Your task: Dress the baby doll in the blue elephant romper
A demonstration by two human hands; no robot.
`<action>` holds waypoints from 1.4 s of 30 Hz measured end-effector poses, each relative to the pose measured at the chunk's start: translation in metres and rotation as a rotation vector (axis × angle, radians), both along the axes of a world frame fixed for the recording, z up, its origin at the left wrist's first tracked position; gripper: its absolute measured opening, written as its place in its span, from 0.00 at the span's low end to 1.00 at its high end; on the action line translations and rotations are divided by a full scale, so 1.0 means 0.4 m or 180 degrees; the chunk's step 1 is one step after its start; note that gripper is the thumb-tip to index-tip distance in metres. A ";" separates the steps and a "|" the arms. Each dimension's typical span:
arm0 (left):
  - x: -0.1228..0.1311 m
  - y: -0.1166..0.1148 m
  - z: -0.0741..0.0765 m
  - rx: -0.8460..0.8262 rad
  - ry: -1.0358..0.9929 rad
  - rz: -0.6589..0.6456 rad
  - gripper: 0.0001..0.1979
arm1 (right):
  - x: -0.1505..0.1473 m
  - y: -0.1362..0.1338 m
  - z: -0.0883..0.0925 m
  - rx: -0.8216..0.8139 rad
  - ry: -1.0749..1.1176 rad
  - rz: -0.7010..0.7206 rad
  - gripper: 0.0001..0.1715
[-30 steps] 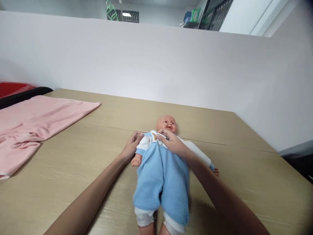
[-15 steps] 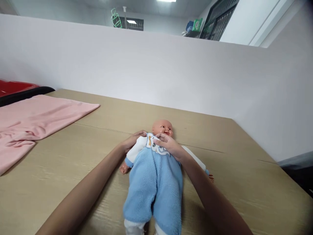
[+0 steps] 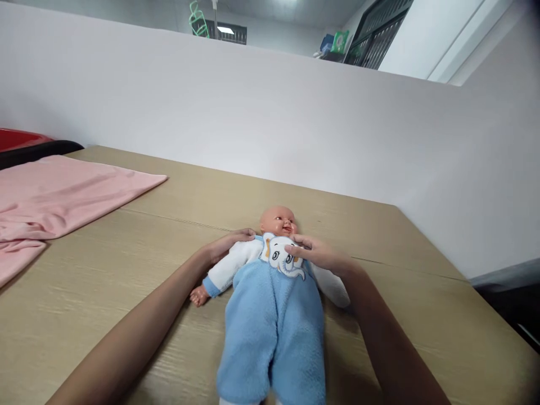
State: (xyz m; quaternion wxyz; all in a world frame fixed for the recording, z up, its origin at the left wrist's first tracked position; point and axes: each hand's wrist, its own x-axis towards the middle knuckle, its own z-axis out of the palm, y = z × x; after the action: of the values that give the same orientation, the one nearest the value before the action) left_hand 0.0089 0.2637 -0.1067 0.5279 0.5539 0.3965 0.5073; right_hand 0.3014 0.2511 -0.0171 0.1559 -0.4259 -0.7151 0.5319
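A baby doll (image 3: 279, 220) lies on its back on the table, head away from me. It wears blue fleece overalls (image 3: 274, 326) with a white elephant face on the bib and a white long-sleeved top (image 3: 234, 265). At the shoulder on the left, my left hand (image 3: 230, 243) has its fingertips closed on the overalls' strap. My right hand (image 3: 318, 252) pinches the bib's upper edge on the other side, thumb over the elephant's face. The doll's hand (image 3: 199, 295) on the left shows; the one on the right is hidden by my forearm.
A pink cloth (image 3: 80, 194) is spread, partly wrinkled, on the left of the wooden table (image 3: 139, 270). Behind it stands a red container (image 3: 21, 138) with a black edge beside it. A white partition wall (image 3: 253, 112) rises along the table's far side.
My right hand has moved right, from over the bib to its edge, uncovering the elephant face. The bib sits straighter. My left hand stays at the shoulder, and the doll's left-side arm lies further out.
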 end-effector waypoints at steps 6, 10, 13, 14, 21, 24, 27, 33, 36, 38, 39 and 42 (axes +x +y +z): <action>-0.010 -0.019 0.022 -0.0118 0.0375 -0.0638 0.10 | 0.049 -0.009 -0.031 -0.0421 0.0190 0.0143 0.30; -0.013 -0.006 0.012 0.0040 0.0711 -0.0467 0.11 | 0.087 -0.061 -0.055 0.0386 0.0027 -0.0129 0.23; -0.011 0.009 0.016 0.0252 0.0949 -0.0165 0.07 | 0.151 -0.125 -0.081 0.1535 -0.0482 -0.0732 0.19; -0.007 0.009 0.028 0.0367 0.1031 -0.0040 0.07 | 0.181 -0.148 -0.093 0.1876 -0.0625 -0.0884 0.19; 0.147 -0.083 0.197 0.1970 0.1842 -0.0270 0.07 | 0.397 -0.277 -0.217 0.2029 -0.1210 -0.1267 0.44; 0.262 -0.105 0.202 0.2529 0.2807 -0.0723 0.07 | 0.407 -0.302 -0.234 0.1882 -0.1129 -0.1144 0.34; 0.336 -0.092 0.162 0.2588 0.3539 -0.1003 0.10 | 0.381 -0.317 -0.218 0.1616 -0.0785 -0.1329 0.22; 0.333 -0.067 0.132 0.2682 0.3230 -0.1107 0.10 | 0.336 -0.303 -0.190 0.1549 0.0302 -0.2040 0.26; 0.319 -0.066 0.139 0.2927 0.2642 -0.1413 0.12 | 0.305 -0.240 -0.177 0.1605 0.0664 -0.2288 0.27; 0.316 -0.066 0.140 0.3171 0.2400 -0.1544 0.14 | 0.275 -0.188 -0.161 0.1566 0.0846 -0.2268 0.25; 0.317 -0.066 0.139 0.3296 0.2348 -0.1563 0.14 | 0.259 -0.165 -0.152 0.1538 0.0886 -0.2175 0.24; 0.316 -0.068 0.135 0.3584 0.2267 -0.1567 0.15 | 0.209 -0.120 -0.128 0.1547 0.0735 -0.1612 0.24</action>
State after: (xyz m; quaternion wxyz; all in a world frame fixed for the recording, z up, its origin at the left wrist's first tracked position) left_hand 0.1351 0.2364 -0.0526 0.0989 0.9483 0.0860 0.2892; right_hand 0.3850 0.2030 -0.0684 0.4589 -0.4770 -0.6702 0.3356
